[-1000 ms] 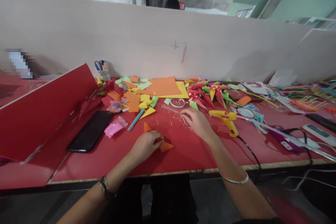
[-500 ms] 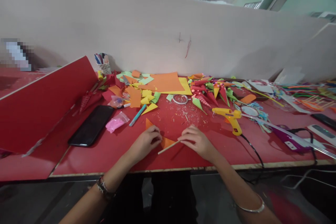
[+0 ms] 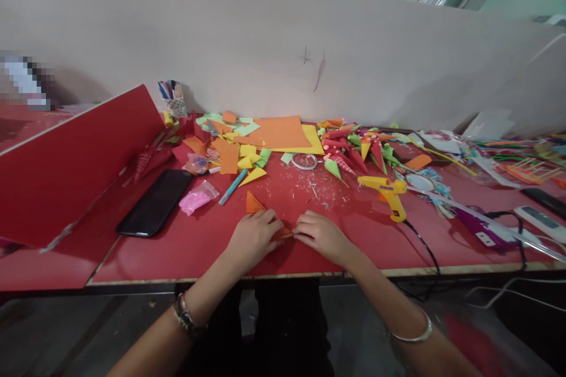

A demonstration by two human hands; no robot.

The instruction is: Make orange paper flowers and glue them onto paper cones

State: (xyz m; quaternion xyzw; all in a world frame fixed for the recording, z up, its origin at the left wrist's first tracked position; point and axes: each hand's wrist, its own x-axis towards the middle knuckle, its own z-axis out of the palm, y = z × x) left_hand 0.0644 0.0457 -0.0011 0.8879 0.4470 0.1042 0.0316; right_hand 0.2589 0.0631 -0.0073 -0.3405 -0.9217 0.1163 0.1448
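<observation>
My left hand [image 3: 257, 238] is closed over a piece of orange paper [image 3: 286, 232] on the red tabletop; most of that paper is hidden under the fingers. From the right, my right hand [image 3: 322, 238] pinches the end of a thin pale stick [image 3: 289, 236], which lies along the paper. The stick's other end goes out of sight beneath my left fingers. An orange paper point [image 3: 253, 202] sticks out behind my left hand; whether it belongs to the same piece I cannot tell.
A yellow hot glue gun [image 3: 385, 189] lies to the right with its black cord. Rolled paper cones [image 3: 362, 150] and orange sheets [image 3: 283, 131] cover the back. On the left are a black phone [image 3: 154, 203], a pink bag [image 3: 197, 198] and a teal pen [image 3: 233, 187].
My right hand fetched the thin stick from behind and brought it to the orange paper. My left fingers have closed over paper and stick. The view has tilted down.
</observation>
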